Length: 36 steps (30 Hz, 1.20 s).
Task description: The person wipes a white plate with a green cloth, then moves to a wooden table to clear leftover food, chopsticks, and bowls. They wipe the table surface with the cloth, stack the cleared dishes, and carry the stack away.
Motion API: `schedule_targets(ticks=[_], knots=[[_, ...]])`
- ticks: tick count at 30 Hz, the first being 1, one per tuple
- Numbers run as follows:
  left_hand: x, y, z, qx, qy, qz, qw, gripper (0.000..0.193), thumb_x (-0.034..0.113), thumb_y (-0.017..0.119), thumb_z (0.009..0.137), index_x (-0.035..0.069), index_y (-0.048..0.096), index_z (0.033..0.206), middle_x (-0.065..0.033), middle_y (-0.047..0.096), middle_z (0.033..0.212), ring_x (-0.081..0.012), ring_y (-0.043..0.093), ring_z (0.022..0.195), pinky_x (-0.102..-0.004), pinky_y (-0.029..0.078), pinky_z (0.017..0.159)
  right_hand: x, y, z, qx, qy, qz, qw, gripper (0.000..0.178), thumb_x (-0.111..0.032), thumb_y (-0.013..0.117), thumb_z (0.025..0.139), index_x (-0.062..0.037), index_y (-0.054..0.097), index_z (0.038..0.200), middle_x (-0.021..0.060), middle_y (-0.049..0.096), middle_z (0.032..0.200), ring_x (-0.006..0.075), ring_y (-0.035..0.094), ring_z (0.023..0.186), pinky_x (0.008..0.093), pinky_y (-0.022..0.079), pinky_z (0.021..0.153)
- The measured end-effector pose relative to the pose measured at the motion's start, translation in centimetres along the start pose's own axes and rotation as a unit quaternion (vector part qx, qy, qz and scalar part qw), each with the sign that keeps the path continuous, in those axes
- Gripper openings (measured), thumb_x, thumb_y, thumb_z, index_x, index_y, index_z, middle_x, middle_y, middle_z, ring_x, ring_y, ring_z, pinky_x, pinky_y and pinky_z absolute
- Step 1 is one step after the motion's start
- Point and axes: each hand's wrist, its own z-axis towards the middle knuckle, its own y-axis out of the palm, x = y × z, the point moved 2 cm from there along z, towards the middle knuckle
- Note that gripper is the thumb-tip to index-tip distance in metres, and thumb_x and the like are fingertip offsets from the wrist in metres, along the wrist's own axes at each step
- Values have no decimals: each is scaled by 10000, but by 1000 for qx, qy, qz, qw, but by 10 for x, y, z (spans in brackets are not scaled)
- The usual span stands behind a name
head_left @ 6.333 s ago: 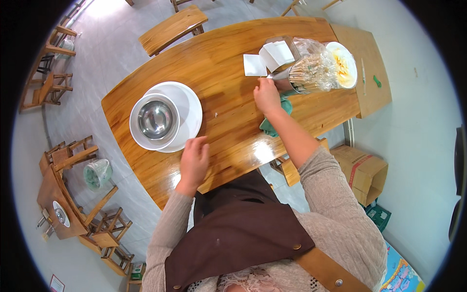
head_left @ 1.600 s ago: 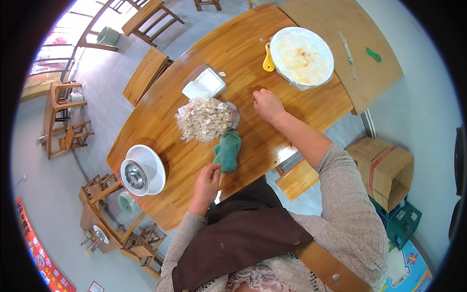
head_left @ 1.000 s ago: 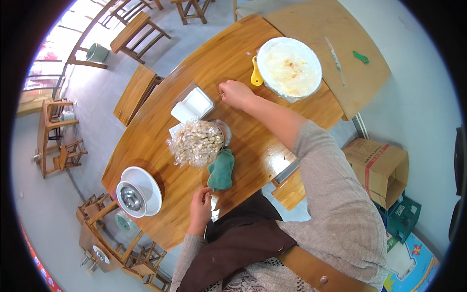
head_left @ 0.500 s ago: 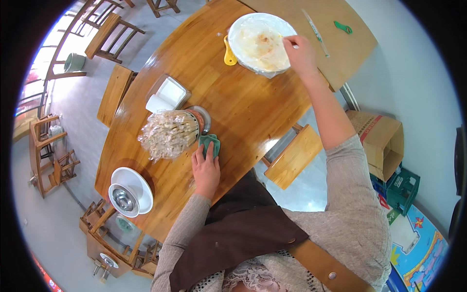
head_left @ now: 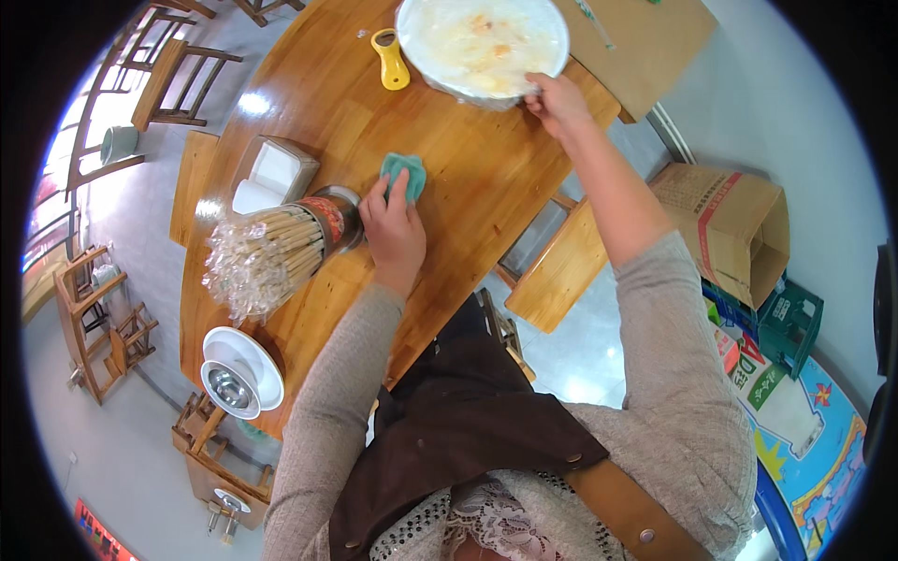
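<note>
My left hand (head_left: 393, 229) presses a folded green cloth (head_left: 404, 176) onto the wooden tabletop (head_left: 449, 210), its fingertips over the cloth. To its left lies a round holder (head_left: 329, 220) tipped on its side, with many wrapped chopsticks (head_left: 267, 252) spilling to the left. Farther off, my right hand (head_left: 561, 105) pinches the near right rim of a large round white dish (head_left: 482, 42). Clear plastic film covers the dish, and brownish-orange residue shows on it. I cannot tell whether the fingers hold only the film or the rim too. A yellow-handled tool (head_left: 391, 67) lies left of the dish.
A napkin box (head_left: 278, 173) stands beyond the chopsticks. White dishes with a metal bowl (head_left: 231, 391) sit at the table's left end. A wooden stool (head_left: 561, 271) is beside the near edge. Right of it are a cardboard box (head_left: 716, 224) and a green crate (head_left: 790, 323).
My left hand has slid the cloth away from me, past the chopstick holder. My right hand has shifted along the dish's rim toward its near side. The view has moved too.
</note>
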Motion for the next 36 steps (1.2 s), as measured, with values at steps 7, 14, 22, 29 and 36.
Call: schedule_targets(ticks=[7,14,22,29,36], knots=[[-6,13,23,-5,36,-11,999,451,46,661,835,195,674,1260,-142,591,1294,-377,512,1166,-469,455,1012,-9,-148,-175,134,-54,-37,989,349,-147,617,954,-16,522,1263,72,647,999,114,531,629,256,389,504],[22,20,-2,-57,77,-52,994,443,16,646,797,188,700,1202,-107,629,1244,-353,538,1129,-448,468,995,94,-227,-343,220,101,-130,961,358,-232,633,956,-23,547,1234,68,673,863,121,562,535,256,426,447],[73,36,-61,-122,114,-73,983,407,2,645,771,186,715,1127,-86,642,1200,-337,553,1091,-437,480,961,257,-183,-355,156,231,-54,959,268,-212,639,951,-71,565,1166,52,657,798,126,559,506,248,429,442],[107,26,-82,-247,126,-231,933,395,-35,656,767,160,715,1105,-106,631,1185,-325,563,1106,-440,479,965,276,-161,-342,162,249,-13,955,303,-201,625,962,-79,556,1230,45,649,844,124,558,551,251,437,460],[30,34,110,49,54,-70,995,363,-26,646,757,120,716,1083,-131,659,1154,-347,570,1098,-453,451,967,259,-173,-328,159,182,53,969,297,-146,601,959,-44,547,1233,60,633,841,125,525,554,262,377,436]])
